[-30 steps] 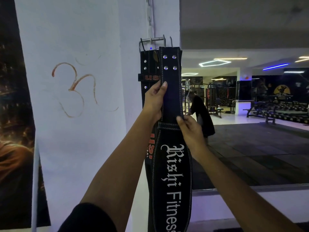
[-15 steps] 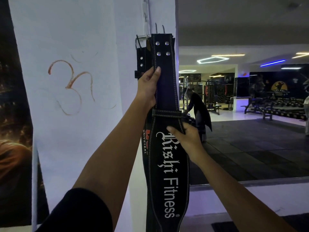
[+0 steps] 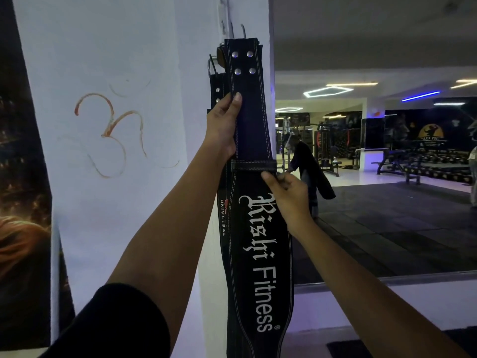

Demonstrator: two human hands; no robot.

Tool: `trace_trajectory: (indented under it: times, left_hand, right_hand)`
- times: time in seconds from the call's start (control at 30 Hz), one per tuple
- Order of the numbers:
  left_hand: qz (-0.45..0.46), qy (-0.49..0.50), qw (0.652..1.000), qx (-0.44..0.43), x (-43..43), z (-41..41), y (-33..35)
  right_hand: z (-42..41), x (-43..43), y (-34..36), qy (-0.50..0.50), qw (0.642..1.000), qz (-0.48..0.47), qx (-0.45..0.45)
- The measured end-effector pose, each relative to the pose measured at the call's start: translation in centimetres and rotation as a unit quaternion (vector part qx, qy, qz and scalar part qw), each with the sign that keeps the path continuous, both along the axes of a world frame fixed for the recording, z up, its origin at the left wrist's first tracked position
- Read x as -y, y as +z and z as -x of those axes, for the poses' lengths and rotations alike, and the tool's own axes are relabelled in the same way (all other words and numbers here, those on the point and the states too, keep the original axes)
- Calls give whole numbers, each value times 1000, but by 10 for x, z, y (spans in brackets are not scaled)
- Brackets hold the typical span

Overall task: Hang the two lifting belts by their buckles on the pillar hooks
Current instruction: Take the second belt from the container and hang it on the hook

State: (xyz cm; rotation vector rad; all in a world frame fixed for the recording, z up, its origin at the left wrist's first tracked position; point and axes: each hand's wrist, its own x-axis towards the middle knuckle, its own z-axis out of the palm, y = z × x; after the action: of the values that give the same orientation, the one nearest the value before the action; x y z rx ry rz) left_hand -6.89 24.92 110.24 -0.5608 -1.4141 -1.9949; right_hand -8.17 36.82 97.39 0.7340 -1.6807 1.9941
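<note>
A black lifting belt (image 3: 254, 130) lettered "Rishi Fitness" hangs upright against the white pillar's corner (image 3: 191, 130). My left hand (image 3: 224, 127) grips its left edge just below the four rivets. My right hand (image 3: 286, 195) pinches its right edge under the keeper loop (image 3: 251, 165). Behind it a second black belt (image 3: 222, 218), marked "Universal", hangs from its metal buckle (image 3: 212, 67). Two hook tips (image 3: 242, 29) stick up above the front belt's top edge. The front belt's buckle is hidden.
The pillar face (image 3: 108, 130) carries an orange painted symbol, with a dark poster (image 3: 20, 202) to its left. A large wall mirror (image 3: 382, 156) on the right reflects gym benches, racks and a bent-over person in black.
The front belt has risen relative to the second belt and its buckle, now covering most of them. My right hand shifted up to just under the keeper loop.
</note>
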Motion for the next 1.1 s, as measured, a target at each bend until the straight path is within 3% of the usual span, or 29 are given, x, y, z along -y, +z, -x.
trace_trajectory:
  times: [0.13,0.3,0.4,0.57,0.73,0.93,1.1]
  left_hand:
    - [-3,5,1000,2,-1,1,-5]
    - [15,3,1000,17,1,4,-17]
    - [26,-6,999,20,2,7,-22]
    - [40,-13,999,20,4,8,-26]
    - [22,30,999,26,8,2,-12]
    - [23,108,993,35,17,-1,34]
    - [-17,110,993,50,18,1,45]
  right_hand:
    - [-2,6,33,-11,998,56,-20]
    - [-1,12,91,-11,999,35,-29]
    - [0,16,120,-14,1000,18,-2]
    - [-3,21,158,68,992,53,87]
    - [6,33,167,56,986,81,137]
    - [6,49,157,75,988,77,108]
    - [1,53,172,127,985,81,90]
